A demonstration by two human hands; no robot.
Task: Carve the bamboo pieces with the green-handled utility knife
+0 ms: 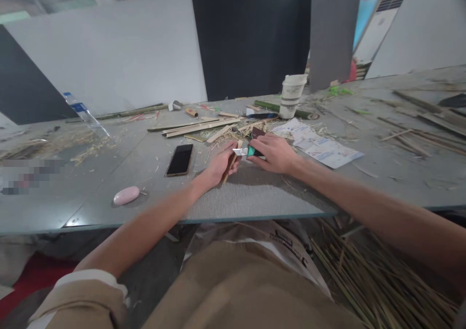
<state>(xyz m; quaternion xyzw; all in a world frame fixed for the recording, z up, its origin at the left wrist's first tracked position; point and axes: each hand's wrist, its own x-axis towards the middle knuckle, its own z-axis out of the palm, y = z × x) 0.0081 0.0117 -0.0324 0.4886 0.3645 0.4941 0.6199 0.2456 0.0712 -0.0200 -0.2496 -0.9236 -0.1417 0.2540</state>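
Observation:
Near the front edge of the grey table, my left hand (pixel 219 164) is closed round a narrow bamboo strip (pixel 230 166), which stands at a slant. My right hand (pixel 274 153) grips a utility knife (pixel 252 151) with a green and black handle. Its silver blade points left and lies close to the top of the strip; whether it touches cannot be made out. A dark brown block-like thing (pixel 257 133) shows just behind my right hand. Beyond both hands are pale shavings (pixel 233 136) and several split bamboo strips (pixel 198 126).
A phone (pixel 179 160) and a pink oval object (pixel 126 195) lie to the left. Further back are a paper cup (pixel 291 96), a green bamboo piece (pixel 267 106) and a plastic bottle (pixel 85 113). Printed sheets (pixel 320 144) lie right. Bamboo strips (pixel 378 280) fill the floor at lower right.

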